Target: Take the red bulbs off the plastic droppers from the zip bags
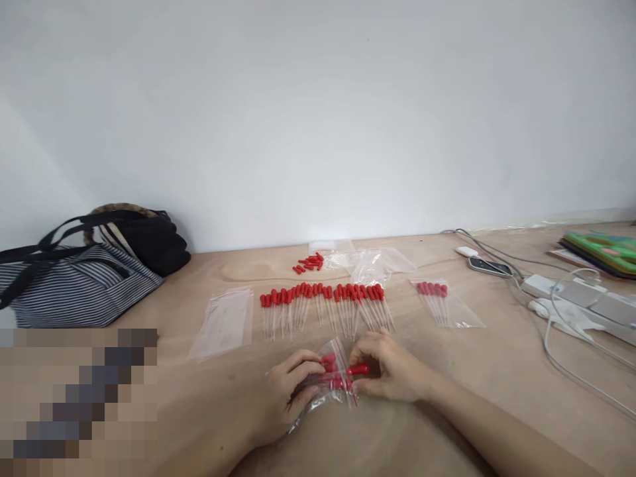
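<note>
Tabletop edged by wall, hands at open bag

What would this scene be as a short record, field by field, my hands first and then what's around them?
Left hand: gripping a clear zip bag containing red bulbs
Right hand: at the bag's mouth, beside a protruding red bulb; exact grip unclear
Beyond hands: row of droppers, red bulbs toward the wall
Farther back: loose red parts
Left side: flat clear bags, striped bag
Right side: bagged droppers, power strip
</note>
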A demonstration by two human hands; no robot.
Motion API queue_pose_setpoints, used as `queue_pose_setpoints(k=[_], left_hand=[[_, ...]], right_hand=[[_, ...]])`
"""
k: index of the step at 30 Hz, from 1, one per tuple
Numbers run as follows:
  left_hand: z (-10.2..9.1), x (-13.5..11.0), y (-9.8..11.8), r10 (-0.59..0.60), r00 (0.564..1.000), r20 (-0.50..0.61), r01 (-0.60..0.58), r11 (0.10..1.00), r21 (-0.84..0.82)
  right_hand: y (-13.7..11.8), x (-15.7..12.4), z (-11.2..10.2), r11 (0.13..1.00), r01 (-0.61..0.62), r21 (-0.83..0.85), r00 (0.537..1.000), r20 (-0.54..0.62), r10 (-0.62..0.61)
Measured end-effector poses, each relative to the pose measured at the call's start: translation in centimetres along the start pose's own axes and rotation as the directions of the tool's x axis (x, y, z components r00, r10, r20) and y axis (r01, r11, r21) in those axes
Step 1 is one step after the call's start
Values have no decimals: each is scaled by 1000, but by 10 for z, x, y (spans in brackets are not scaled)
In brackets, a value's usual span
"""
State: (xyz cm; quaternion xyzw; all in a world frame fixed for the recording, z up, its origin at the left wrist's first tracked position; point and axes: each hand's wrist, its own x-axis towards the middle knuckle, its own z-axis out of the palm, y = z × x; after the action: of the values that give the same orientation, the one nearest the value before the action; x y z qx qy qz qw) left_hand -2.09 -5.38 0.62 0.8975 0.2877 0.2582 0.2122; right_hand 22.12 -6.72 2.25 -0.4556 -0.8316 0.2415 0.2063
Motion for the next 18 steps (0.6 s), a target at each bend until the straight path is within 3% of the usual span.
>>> queue_pose_setpoints(k=[9, 15, 18], left_hand=[[0, 0, 2, -23, 1000, 0, 23, 1000, 11], [-1, -2, 1, -49, 998, 26, 49, 999, -7], [-1, -1, 1, -38, 999, 15, 38, 999, -4]], right_hand=[[-10, -1, 25, 942, -62, 329, 997, -23, 73], [8, -4, -1, 910, -194, 366, 981, 91, 172], [22, -5, -10, 781, -281, 558, 960, 153, 236]])
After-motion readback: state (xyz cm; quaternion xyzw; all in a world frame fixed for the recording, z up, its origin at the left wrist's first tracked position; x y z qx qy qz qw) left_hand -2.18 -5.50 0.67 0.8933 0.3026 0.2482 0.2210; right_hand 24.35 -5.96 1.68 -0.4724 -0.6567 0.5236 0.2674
